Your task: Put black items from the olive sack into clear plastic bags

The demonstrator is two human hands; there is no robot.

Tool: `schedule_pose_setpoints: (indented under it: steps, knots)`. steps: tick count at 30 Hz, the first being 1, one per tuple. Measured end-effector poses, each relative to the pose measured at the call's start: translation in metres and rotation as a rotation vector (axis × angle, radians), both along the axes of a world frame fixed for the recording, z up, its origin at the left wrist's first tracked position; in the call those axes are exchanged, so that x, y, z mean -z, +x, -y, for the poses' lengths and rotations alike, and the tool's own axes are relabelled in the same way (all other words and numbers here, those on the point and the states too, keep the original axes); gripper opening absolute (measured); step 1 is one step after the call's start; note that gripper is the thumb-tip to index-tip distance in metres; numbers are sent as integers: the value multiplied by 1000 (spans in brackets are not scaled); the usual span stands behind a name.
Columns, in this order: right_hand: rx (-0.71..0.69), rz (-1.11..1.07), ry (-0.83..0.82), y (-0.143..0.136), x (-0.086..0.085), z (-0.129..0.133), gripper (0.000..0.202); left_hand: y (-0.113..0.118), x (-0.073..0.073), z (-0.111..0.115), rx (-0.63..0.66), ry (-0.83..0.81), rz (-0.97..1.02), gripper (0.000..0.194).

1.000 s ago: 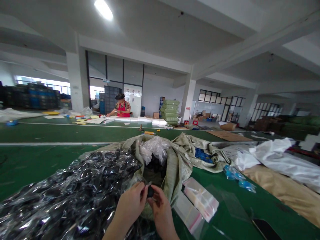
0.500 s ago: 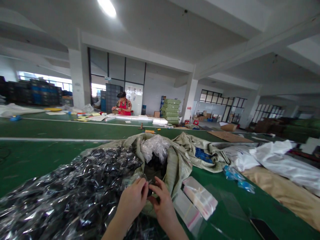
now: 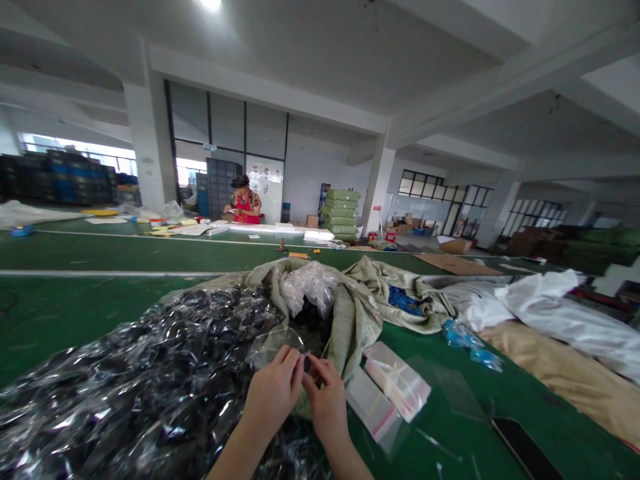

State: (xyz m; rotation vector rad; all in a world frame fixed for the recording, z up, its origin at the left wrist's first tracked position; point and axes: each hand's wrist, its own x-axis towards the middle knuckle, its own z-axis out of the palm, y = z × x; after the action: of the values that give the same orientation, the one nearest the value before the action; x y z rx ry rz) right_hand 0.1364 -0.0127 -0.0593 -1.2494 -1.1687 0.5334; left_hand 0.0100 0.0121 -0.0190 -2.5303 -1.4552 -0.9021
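My left hand (image 3: 277, 387) pinches a clear plastic bag (image 3: 273, 343), which sticks out beyond the fingertips over the sack's mouth. Close against it, my right hand (image 3: 326, 393) has its fingers bent around a small dark round piece (image 3: 307, 363); its kind is hard to make out. To the left spreads a big heap of black items in clear wrappers (image 3: 165, 373). Just past my hands lies an olive woven sack (image 3: 350, 327), with dark items and a crumpled clear liner (image 3: 310, 287) in its opening. Right of my hands are stacks of flat clear bags (image 3: 395, 380).
A phone (image 3: 525, 447) lies on the green table (image 3: 440, 420) at the lower right. Blue wrapped items (image 3: 470, 343) and a second sack with blue contents (image 3: 407, 300) sit farther back. White and tan sacks line the right edge. Across the tables, a person in a red apron (image 3: 245, 207) works.
My hands have drawn closer together, the right fingers closing in on the small dark piece. The clear bag at my left fingers now shows more spread out. My view has tilted slightly.
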Motion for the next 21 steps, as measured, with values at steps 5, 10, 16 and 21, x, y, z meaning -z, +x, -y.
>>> schedule_pose_setpoints:
  steps: [5, 10, 16, 21]
  knots:
    - [63, -41, -46, -2, -6, 0, 31, 1, 7, -3, 22, 66, 6, 30]
    - [94, -154, -91, 1, -10, -4, 37, 1, 0, 6, -43, -3, 32, 26]
    - [44, -398, -145, -1, -12, -7, 40, 8, 0, 11, -238, -120, -29, 31]
    - [25, -621, -130, -6, -12, -7, 36, 12, 9, 5, -153, -151, 63, 31]
